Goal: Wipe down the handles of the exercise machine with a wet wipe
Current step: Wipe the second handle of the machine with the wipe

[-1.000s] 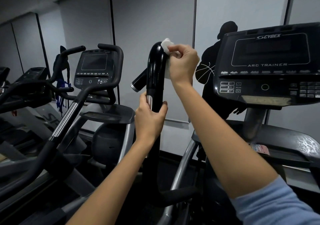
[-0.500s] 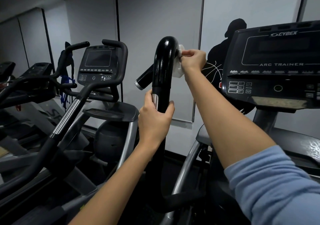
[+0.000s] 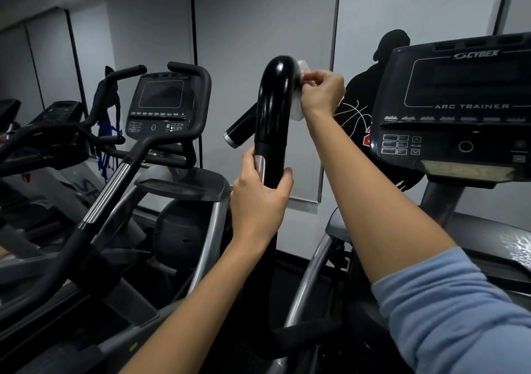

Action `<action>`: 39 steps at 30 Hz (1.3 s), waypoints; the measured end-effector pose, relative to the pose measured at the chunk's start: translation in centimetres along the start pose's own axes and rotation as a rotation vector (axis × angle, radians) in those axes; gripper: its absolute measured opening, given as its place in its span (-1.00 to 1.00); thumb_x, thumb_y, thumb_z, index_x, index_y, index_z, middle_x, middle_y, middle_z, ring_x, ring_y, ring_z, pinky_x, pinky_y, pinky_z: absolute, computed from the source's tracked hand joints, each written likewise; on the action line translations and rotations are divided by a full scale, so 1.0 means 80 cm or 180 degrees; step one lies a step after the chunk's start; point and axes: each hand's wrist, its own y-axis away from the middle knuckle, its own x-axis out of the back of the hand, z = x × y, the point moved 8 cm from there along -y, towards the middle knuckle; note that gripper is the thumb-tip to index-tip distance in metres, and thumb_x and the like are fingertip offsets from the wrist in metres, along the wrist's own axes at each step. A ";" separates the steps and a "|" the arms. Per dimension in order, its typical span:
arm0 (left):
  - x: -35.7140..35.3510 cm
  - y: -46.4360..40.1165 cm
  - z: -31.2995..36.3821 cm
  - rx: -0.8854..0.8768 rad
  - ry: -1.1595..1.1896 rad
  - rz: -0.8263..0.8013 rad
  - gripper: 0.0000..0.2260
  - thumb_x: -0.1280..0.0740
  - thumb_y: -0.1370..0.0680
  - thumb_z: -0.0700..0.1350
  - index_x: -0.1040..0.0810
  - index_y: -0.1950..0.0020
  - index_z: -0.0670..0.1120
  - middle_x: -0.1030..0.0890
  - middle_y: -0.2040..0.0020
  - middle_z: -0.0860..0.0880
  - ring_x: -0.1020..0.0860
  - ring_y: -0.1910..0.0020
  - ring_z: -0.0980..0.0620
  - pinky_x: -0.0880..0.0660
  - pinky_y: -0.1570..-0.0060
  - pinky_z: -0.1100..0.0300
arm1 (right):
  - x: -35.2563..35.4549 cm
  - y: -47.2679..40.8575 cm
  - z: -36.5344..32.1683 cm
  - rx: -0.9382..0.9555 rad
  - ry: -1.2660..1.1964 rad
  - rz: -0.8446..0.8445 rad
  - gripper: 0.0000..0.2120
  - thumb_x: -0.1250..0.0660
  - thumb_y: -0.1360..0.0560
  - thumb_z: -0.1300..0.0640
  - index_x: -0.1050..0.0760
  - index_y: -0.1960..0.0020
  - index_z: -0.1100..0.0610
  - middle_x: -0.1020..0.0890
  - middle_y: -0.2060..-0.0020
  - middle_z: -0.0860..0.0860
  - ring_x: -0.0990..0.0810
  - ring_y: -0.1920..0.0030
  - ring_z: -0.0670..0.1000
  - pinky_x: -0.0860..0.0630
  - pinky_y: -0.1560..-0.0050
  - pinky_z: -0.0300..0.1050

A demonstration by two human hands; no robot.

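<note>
while handle [image 3: 273,109] is steadied by left hand [image 3: 258,198], fingers wrapped round shaft, wet wipe [image 3: 297,106] is pinched by right hand [image 3: 321,92] fingers & pressed vs. upper bend, so rubbing is resisted.

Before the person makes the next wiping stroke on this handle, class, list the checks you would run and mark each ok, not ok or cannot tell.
1. Wet wipe in the right hand: pinched in the fingers, ok.
2. Wipe touching the handle: pressed against its right side near the top bend, ok.
3. Handle steadied: the left hand grips the post below the glossy part, ok.
4. Left hand clear of the wipe's path: it sits well below the wipe, ok.
5. Wipe still damp: cannot tell.
6. Far side of the handle already wiped: hidden, cannot tell.
</note>
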 end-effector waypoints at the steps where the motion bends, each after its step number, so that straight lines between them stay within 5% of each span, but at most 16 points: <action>1: 0.000 0.000 0.000 -0.0017 0.0007 -0.0002 -0.72 -0.37 -0.46 -0.03 -0.42 -0.12 0.01 -0.59 0.25 0.07 -0.56 0.32 0.13 -0.51 0.27 0.22 | -0.004 -0.001 0.009 -0.0084 0.0022 -0.0023 -0.76 -0.25 -0.43 0.47 -0.65 0.10 0.28 -0.65 0.17 0.09 -0.58 0.15 -0.04 -0.52 0.04 -0.32; 8: 0.002 0.000 0.003 -0.0023 0.0027 -0.0019 -0.69 -0.38 -0.45 -0.04 -0.42 -0.16 0.00 -0.63 0.18 0.06 -0.60 0.23 0.11 -0.56 0.15 0.15 | -0.003 0.008 0.052 -0.0330 0.0299 -0.0143 -0.81 -0.28 -0.44 0.41 -0.65 0.09 0.24 -0.68 0.08 0.13 -0.63 0.06 0.01 -0.56 -0.03 -0.19; 14: 0.001 0.000 0.001 0.0023 -0.0011 -0.0012 -0.68 -0.38 -0.46 -0.02 -0.41 -0.17 0.01 -0.62 0.17 0.08 -0.60 0.21 0.10 -0.56 0.13 0.13 | 0.037 0.037 -0.041 0.1177 -0.0210 0.0238 -0.77 -0.26 -0.36 0.48 -0.64 0.14 0.29 -0.64 0.22 0.10 -0.53 0.25 -0.15 -0.44 0.19 -0.48; 23: 0.000 -0.001 0.000 0.0023 -0.0020 -0.0025 -0.70 -0.36 -0.46 -0.02 -0.42 -0.16 0.01 -0.62 0.15 0.09 -0.60 0.19 0.12 -0.54 0.15 0.21 | -0.003 -0.001 -0.015 0.0458 0.0131 -0.0057 -0.68 -0.19 -0.39 0.51 -0.66 0.12 0.27 -0.63 0.24 0.05 -0.54 0.25 -0.10 -0.43 0.30 -0.52; 27: 0.000 0.000 0.001 0.0008 -0.0042 -0.0054 -0.72 -0.37 -0.46 -0.02 -0.43 -0.14 0.00 -0.60 0.21 0.07 -0.57 0.29 0.12 -0.51 0.25 0.26 | -0.009 -0.006 0.009 0.0086 0.0381 -0.0292 -0.70 -0.20 -0.43 0.47 -0.65 0.04 0.27 -0.68 0.07 0.14 -0.61 0.10 -0.04 -0.46 0.09 -0.41; 29: 0.000 0.001 0.002 0.0018 -0.0028 -0.0070 -0.73 -0.37 -0.46 -0.03 -0.43 -0.12 0.00 -0.61 0.21 0.06 -0.58 0.29 0.12 -0.52 0.26 0.27 | 0.005 0.000 0.002 0.0191 0.0391 -0.0144 -0.71 -0.21 -0.44 0.46 -0.65 0.01 0.27 -0.68 0.05 0.14 -0.63 0.05 -0.01 -0.43 0.09 -0.45; 35: 0.000 0.001 0.000 0.0037 0.0015 -0.0063 -0.70 -0.37 -0.46 -0.02 -0.42 -0.15 0.02 -0.62 0.15 0.09 -0.60 0.18 0.13 -0.55 0.15 0.20 | 0.035 0.054 -0.068 0.1554 -0.0241 0.0285 -0.79 -0.27 -0.38 0.46 -0.65 0.14 0.29 -0.58 0.26 0.03 -0.47 0.31 -0.25 -0.38 0.22 -0.53; 39: 0.000 0.001 0.000 0.0022 0.0002 -0.0055 -0.67 -0.38 -0.46 -0.03 -0.41 -0.19 0.03 -0.62 0.10 0.13 -0.59 0.13 0.20 -0.48 0.17 0.39 | 0.019 0.028 -0.060 0.1249 -0.0002 0.0216 -0.74 -0.24 -0.37 0.47 -0.66 0.14 0.27 -0.64 0.25 0.09 -0.52 0.27 -0.09 -0.48 0.18 -0.29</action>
